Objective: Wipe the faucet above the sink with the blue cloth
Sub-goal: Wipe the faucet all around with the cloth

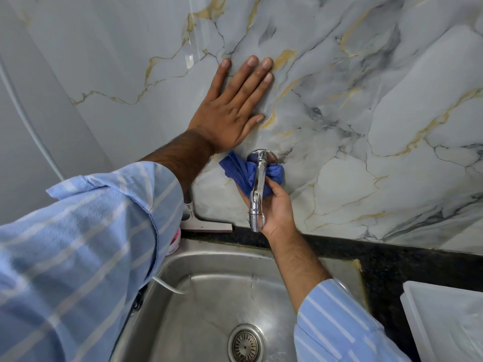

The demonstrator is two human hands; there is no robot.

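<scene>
A chrome faucet [257, 189] juts from the marble wall above the steel sink [209, 296]. My right hand [278, 207] reaches up from below and grips a bunched blue cloth [241, 172], pressed against the underside and back of the faucet near its wall mount. The cloth wraps around both sides of the faucet pipe. My left hand [232, 108] lies flat on the wall above and to the left of the faucet, fingers spread, holding nothing.
A squeegee [206, 224] leans on the wall at the sink's back left, beside a pink-and-white container [175, 240]. A black granite counter [392, 259] runs to the right, with a white tray [444, 317] on it. The drain [245, 344] sits at the sink's bottom.
</scene>
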